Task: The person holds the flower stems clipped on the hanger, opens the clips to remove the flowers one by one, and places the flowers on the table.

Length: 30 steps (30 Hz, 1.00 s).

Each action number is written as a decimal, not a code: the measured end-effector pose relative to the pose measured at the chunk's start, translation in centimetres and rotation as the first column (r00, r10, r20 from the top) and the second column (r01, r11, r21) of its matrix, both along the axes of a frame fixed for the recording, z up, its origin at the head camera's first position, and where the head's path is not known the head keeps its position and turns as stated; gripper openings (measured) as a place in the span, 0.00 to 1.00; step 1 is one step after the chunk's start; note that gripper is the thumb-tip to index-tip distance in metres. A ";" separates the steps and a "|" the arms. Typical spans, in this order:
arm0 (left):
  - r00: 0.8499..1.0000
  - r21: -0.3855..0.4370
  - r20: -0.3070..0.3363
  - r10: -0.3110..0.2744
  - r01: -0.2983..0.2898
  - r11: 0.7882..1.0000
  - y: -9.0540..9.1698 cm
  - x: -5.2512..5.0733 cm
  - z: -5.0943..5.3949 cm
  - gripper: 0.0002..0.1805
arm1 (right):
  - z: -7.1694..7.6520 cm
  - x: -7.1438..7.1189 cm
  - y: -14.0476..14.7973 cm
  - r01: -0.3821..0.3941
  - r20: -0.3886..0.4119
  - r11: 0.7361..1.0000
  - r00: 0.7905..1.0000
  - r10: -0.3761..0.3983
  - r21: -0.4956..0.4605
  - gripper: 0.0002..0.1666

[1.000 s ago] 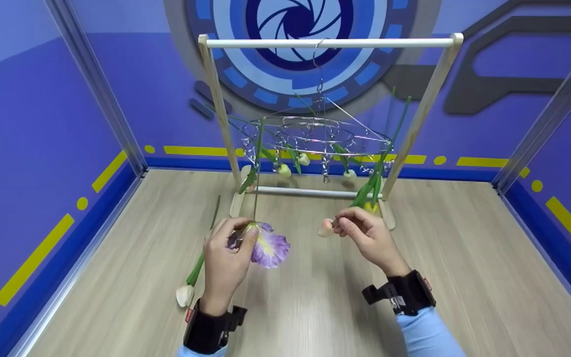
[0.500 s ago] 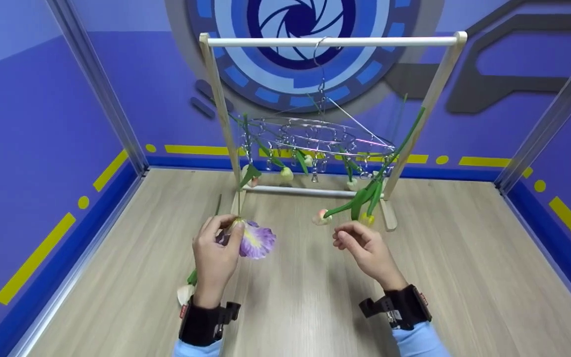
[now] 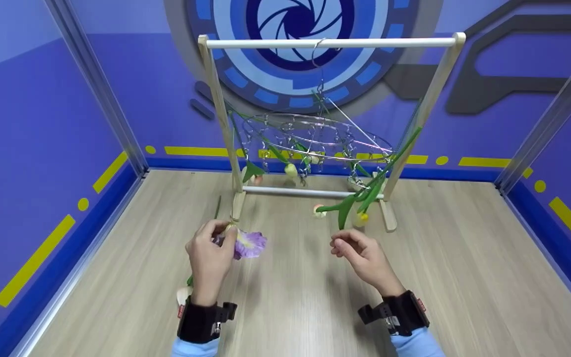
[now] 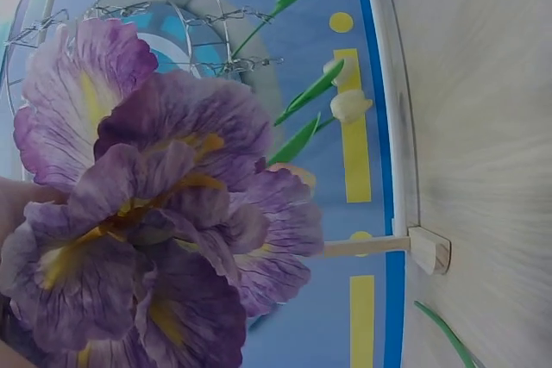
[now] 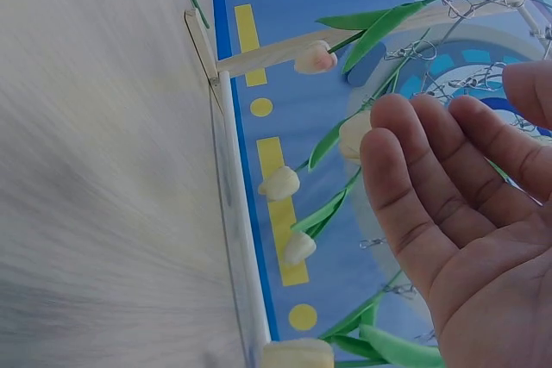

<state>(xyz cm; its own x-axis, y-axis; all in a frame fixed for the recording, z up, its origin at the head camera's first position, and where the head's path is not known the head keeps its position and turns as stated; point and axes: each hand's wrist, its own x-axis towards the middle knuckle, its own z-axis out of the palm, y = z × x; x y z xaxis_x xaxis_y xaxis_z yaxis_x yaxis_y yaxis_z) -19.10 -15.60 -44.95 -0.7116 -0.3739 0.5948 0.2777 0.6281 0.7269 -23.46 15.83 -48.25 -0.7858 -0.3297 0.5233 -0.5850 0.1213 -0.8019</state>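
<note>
Head view shows the left grip (image 3: pixel 211 258) pinching a purple iris (image 3: pixel 250 244) at the base of its bloom, beside the left post of a wood-and-white rack (image 3: pixel 332 43) and above the bench (image 3: pixel 285 307). The right grip (image 3: pixel 364 258) holds nothing, its fingers loosely bent just below the leaves of a peach tulip (image 3: pixel 319 210) and a yellow tulip (image 3: pixel 362 217), which hang head-down from a wire clip hanger (image 3: pixel 317 144).

That hanger slopes down toward the right, probably from uneven load, so a sudden pull or release on either side could set it swinging and work a stem out of its clip. If the iris is not clipped above, loosening the pinch would likely drop it; squeezing harder might crush or tear its petals. Raising the right fingers could snag the leaves. A white tulip (image 3: pixel 182 295) lies on the bench by the left wrist, where a sleeve or strap might drag it.

Much of its stem is hidden by the left hand and wrist. The upper end of the iris stem is lost against the post and wires, so I cannot tell whether a clip has it. Petals fill much of the left wrist view and cover the fingertips.
</note>
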 end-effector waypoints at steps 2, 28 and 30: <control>0.999 -0.017 0.034 0.016 -0.015 1.000 -0.1 0.0 -0.1 0.05 | 0.0 0.0 0.0 0.001 -0.007 1.000 1.000 -0.001 0.001 0.08; 0.898 -0.179 0.412 0.151 -0.082 0.980 -1.3 -0.1 -1.5 0.04 | -0.2 0.2 -0.4 -0.031 0.046 0.999 0.998 0.030 0.026 0.08; 0.893 -0.193 0.423 0.154 -0.077 0.978 -1.2 -0.1 -1.7 0.04 | -0.2 0.2 -0.6 -0.032 0.042 0.999 0.999 0.031 0.026 0.07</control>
<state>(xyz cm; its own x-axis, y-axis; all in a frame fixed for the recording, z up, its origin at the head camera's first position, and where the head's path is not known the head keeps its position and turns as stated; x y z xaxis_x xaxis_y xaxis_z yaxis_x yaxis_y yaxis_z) -19.19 -16.79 -46.61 -0.8704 -0.3918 0.2981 -0.1224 0.7586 0.6399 -23.21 15.19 -48.45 -0.7956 -0.3682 0.4811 -0.5551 0.1251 -0.8223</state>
